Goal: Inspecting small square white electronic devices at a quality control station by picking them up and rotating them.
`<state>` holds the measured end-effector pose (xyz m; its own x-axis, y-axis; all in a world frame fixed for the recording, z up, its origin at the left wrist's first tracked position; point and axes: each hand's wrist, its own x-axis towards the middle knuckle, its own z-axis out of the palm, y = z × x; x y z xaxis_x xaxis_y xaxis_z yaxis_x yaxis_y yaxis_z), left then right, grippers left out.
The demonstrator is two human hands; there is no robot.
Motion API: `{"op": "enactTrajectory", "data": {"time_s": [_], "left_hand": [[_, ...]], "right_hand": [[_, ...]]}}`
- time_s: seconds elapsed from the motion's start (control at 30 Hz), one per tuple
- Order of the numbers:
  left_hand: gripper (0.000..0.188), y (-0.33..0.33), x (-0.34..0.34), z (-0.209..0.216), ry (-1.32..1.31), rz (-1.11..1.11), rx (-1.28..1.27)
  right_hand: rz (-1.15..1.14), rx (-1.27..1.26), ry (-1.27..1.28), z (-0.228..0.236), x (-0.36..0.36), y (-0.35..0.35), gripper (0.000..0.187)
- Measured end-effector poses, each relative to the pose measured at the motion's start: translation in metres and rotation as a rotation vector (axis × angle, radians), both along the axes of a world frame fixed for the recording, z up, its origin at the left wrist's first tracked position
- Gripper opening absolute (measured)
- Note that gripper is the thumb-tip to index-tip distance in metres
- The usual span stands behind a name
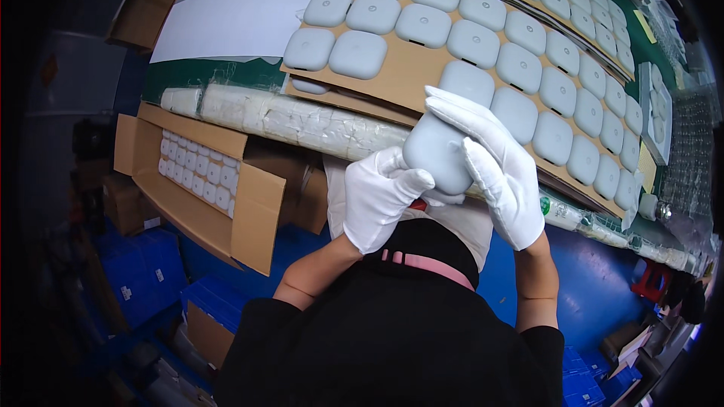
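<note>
A pale grey-white rounded-square plastic case (437, 154) is held tilted at the near edge of the workbench, in front of my body. My left hand (377, 200), in a white glove, pinches its lower left edge between thumb and fingers. My right hand (507, 173), gloved too, cups the right side, with long fingers across the far edge and the thumb over the face. Just beyond, a matching case (466, 83) lies on a cardboard sheet (411, 68) among rows of others. The underside of the held case is hidden.
A plastic-wrapped padded roll (294, 117) runs along the bench's near edge. On the left stands an open carton (259, 218) with several similar cases inside. White paper (226, 22) covers part of the green bench top. Blue boxes (143, 275) sit lower left.
</note>
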<state>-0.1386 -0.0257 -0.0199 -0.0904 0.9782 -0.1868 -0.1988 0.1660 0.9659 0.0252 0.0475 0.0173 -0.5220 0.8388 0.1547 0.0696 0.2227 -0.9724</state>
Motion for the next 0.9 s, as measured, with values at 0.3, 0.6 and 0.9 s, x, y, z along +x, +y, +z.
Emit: {"op": "enactTrajectory", "data": {"time_s": [0.3,0.6,0.9], "left_hand": [[0.035,-0.002,0.014,0.009,0.202,0.149,0.085],[0.02,0.002,0.014,0.019,0.261,0.095,0.235],[0.042,-0.006,0.002,0.001,-0.014,0.065,0.59]], "right_hand": [[0.089,-0.253,0.094,-0.01,0.01,-0.003,0.044],[0.081,-0.908,0.449,-0.039,0.005,-0.015,0.076],[0.346,-1.326,1.121,-0.021,0.011,0.012,0.092]]}}
